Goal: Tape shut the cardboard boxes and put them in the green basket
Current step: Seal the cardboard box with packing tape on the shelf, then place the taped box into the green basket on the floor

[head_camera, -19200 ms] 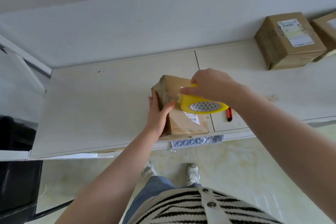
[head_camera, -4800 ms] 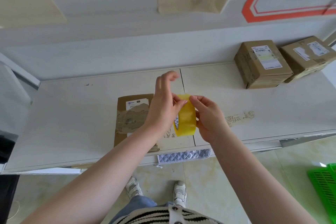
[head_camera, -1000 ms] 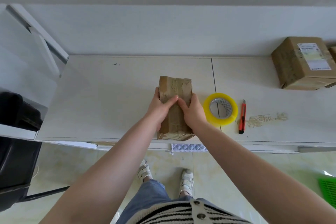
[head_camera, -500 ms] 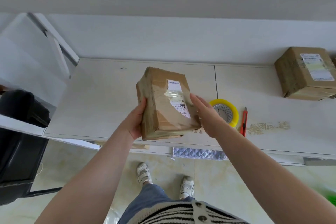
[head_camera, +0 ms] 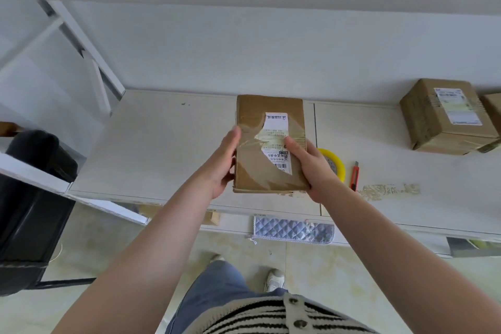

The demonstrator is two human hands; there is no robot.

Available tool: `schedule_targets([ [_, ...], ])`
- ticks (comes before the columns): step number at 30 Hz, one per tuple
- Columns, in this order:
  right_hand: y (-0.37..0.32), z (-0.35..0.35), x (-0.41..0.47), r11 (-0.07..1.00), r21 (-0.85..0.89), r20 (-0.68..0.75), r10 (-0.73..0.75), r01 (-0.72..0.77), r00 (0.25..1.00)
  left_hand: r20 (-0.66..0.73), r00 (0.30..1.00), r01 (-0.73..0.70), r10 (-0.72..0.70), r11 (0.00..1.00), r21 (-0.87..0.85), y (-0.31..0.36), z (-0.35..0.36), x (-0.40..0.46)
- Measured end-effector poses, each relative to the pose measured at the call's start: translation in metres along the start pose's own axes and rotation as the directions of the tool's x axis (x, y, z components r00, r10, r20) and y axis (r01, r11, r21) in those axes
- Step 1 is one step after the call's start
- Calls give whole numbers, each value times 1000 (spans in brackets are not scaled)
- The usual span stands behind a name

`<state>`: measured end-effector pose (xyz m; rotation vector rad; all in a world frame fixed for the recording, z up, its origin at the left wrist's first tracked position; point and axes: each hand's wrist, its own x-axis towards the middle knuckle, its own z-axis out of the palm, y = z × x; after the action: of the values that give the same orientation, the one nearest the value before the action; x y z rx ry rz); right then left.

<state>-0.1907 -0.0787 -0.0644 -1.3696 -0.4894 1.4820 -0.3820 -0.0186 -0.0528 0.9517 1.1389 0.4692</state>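
Two hands are working one cardboard box (head_camera: 267, 168) — left hand (head_camera: 221, 164) is pressing its left side with fairly straight fingers, right hand (head_camera: 307, 164) is wrapping the right edge, thumb lying over the top face next to the shipping label (head_camera: 276, 138). The box is being held up over the near edge of the white table (head_camera: 162, 144), apparently lifted off it, label side up, clear tape shining across the top. Judging by that, taping is finished on this one and the transfer step is starting

The yellow tape roll (head_camera: 334, 164) is lying flat on the table just behind the right hand, red utility knife (head_camera: 354, 175) just beside it — neither is being touched. Another cardboard box (head_camera: 444, 116) is sitting far right against the wall, with a sliver of one more box (head_camera: 492, 108) at the frame edge; can't tell if those are sealed

The green basket isn't showing in this view, so the next move is calling for a turn to locate it, then carrying the box over with both hands and lowering it in. After that — probably the boxes on the right
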Motion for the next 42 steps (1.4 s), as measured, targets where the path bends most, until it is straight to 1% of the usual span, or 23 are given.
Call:
schedule_targets([
  [4,1,0,-10,993,-117,24,-24,27,999,89,992,-99,92,992,74,9,1,-1],
  [6,-16,-3,-12,883,-455,-78,-163,110,984,144,986,-102,84,987,121,24,-10,0],
  [7,-29,-5,-13,727,-670,-113,-304,154,946,189,980,-91,56,979,183,33,-17,1],
  [9,-57,-4,-20,303,-931,26,-507,206,862,310,951,-143,-6,879,454,54,-27,1],
  [10,-69,1,-25,147,-962,133,-484,230,865,377,925,-209,-48,764,611,65,-28,0],
  [12,-82,18,-31,20,-966,246,-255,259,935,462,876,-346,-139,486,802,85,-20,-5],
  [14,-82,33,-35,43,-970,241,14,240,970,520,829,-444,-204,325,835,98,-9,-9],
  [16,-75,41,-41,170,-969,206,150,180,967,554,794,-495,-250,264,828,105,-2,-10],
  [18,-60,38,-50,291,-947,182,144,134,973,559,772,-514,-302,218,829,101,0,-12],
  [20,-42,32,-61,316,-944,125,71,96,990,552,775,-551,-308,98,828,90,6,-13],
  [22,-23,15,-77,365,-931,13,-35,24,999,566,815,-579,-123,-174,797,75,20,-14],
  [23,-16,1,-87,465,-885,-66,-65,-28,996,582,811,-545,56,-287,788,67,28,-14],
  [24,-10,-14,-99,613,-787,-153,-71,-78,986,587,768,-511,257,-307,803,58,39,-15],
  [25,-4,-30,-113,758,-644,-236,-62,-108,970,543,712,-510,444,-205,836,47,51,-19],
  [26,2,-46,-127,864,-490,-308,-45,-118,950,450,682,-547,577,-7,837,33,65,-22],
  [27,8,-61,-141,927,-357,-364,-27,-113,931,353,701,-587,619,221,779,17,81,-29],
  [29,21,-93,-165,980,-170,-441,16,-101,897,337,829,-558,446,619,553,-17,121,-43],
  [31,37,-124,-187,996,-29,-495,57,-83,867,423,878,-378,223,866,328,-46,166,-55],
  [32,44,-139,-197,997,16,-514,76,-79,855,442,880,-317,173,907,277,-59,189,-57],
  [35,64,-187,-230,993,69,-574,119,-96,810,477,870,-285,125,916,281,-89,256,-59],
  [37,76,-224,-253,993,119,-639,67,12,767,535,841,-274,76,914,301,-108,304,-63],
  [39,89,-264,-275,975,159,-749,16,155,663,589,808,-268,21,903,335,-131,356,-69],
  [42,109,-320,-311,943,197,-863,36,270,504,662,744,-263,-93,869,418,-160,433,-84],
])
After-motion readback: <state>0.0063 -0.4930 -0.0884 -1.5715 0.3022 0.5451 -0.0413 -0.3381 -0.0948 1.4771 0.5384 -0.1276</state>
